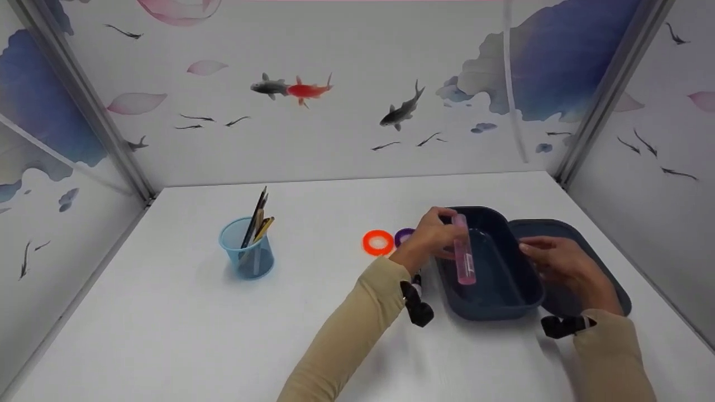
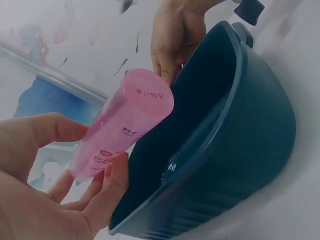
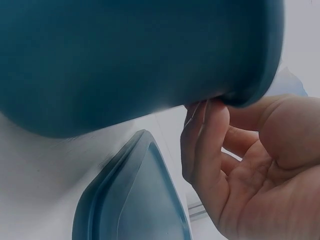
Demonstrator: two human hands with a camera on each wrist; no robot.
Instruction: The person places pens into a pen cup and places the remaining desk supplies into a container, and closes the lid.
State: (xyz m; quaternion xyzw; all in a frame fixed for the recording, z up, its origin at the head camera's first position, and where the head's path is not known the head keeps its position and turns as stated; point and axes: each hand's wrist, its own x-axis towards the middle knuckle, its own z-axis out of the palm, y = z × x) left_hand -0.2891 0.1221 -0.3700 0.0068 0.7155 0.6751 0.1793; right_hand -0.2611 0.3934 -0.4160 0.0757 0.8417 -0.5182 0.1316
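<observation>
Pink tube [image 1: 464, 251]: one, over the opening of the dark blue bin [image 1: 494, 311], near its left wall, grasped by my left hand [image 1: 438, 231], thumb to one side, fingers to the other. Left sleeve [image 1: 346, 329]: tan, slanting forward and rightward. Right hand [image 1: 564, 265]: one, pinching the bin's right rim between thumb and fingers; wrist to the right of it, forearm toward me. Lid [image 1: 611, 290]: one, on the table [image 1: 167, 312], right of the bin, partly covered by my right hand. Left wrist view only: dark print on the tube's end and side. Right wrist view only: my fingertips tucked beneath the rim's lip. Head view only: cup [image 1: 254, 269] of pencils [image 1: 257, 223], well to the left; orange ring [image 1: 367, 245]; purple ring [image 1: 398, 240], partly hidden by my left hand.
</observation>
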